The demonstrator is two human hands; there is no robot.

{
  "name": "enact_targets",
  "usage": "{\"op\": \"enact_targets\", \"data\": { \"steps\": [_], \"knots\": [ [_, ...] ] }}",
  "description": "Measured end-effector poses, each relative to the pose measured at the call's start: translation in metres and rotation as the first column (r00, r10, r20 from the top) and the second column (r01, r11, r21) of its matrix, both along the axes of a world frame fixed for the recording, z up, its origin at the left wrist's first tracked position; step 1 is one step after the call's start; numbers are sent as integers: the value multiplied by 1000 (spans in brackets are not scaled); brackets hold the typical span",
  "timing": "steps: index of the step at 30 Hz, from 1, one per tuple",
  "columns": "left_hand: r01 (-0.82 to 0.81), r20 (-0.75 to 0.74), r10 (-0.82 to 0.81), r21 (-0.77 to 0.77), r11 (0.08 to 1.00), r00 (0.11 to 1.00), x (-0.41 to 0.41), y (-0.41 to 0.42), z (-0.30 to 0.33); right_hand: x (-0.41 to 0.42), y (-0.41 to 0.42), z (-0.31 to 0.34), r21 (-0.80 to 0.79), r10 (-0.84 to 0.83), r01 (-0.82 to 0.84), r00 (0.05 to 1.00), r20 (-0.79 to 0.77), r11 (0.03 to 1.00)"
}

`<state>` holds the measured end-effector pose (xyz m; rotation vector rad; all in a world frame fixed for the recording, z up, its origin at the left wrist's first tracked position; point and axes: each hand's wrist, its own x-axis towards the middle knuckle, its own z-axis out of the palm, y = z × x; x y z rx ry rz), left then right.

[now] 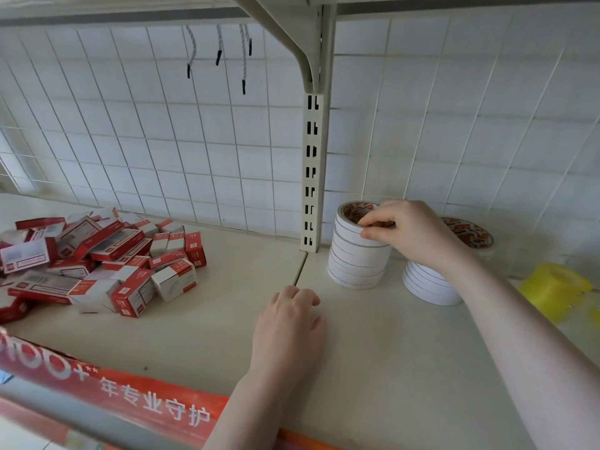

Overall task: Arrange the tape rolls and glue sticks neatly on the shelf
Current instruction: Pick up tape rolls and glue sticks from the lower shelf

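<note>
A tall stack of white tape rolls (355, 258) stands on the cream shelf (373, 345) just right of the slotted upright. My right hand (407, 230) pinches the rim of the top roll of that stack. A shorter stack of tape rolls (428, 285) stands to its right, partly hidden behind my right forearm. Another roll with an orange printed core (470, 235) lies further back right. My left hand (289, 332) rests palm down on the shelf near the seam between the two boards, holding nothing. No glue sticks are recognisable.
A loose heap of red and white small boxes (97, 261) covers the left shelf board. A yellow object (555, 287) lies at the right edge. The slotted upright post (311, 177) and wire grid back panel stand behind. A red banner (130, 391) runs along the front rail.
</note>
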<state>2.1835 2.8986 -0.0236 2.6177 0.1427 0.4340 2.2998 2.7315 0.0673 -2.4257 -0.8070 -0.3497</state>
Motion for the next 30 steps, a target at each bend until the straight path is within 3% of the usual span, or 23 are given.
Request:
{"op": "enact_targets", "data": {
  "steps": [10, 17, 30],
  "knots": [
    [11, -26, -11, -3, 1000, 1000, 0, -1, 2, 0, -9, -6, 2, 61, -62, 991, 117, 998],
    [30, -27, -29, 20, 999, 999, 0, -6, 4, -22, -52, -6, 67, -218, 209, 887, 407, 976],
    [170, 37, -181, 201, 965, 983, -27, -66, 25, -139, -199, -67, 88, -569, 594, 702, 429, 799]
  ]
}}
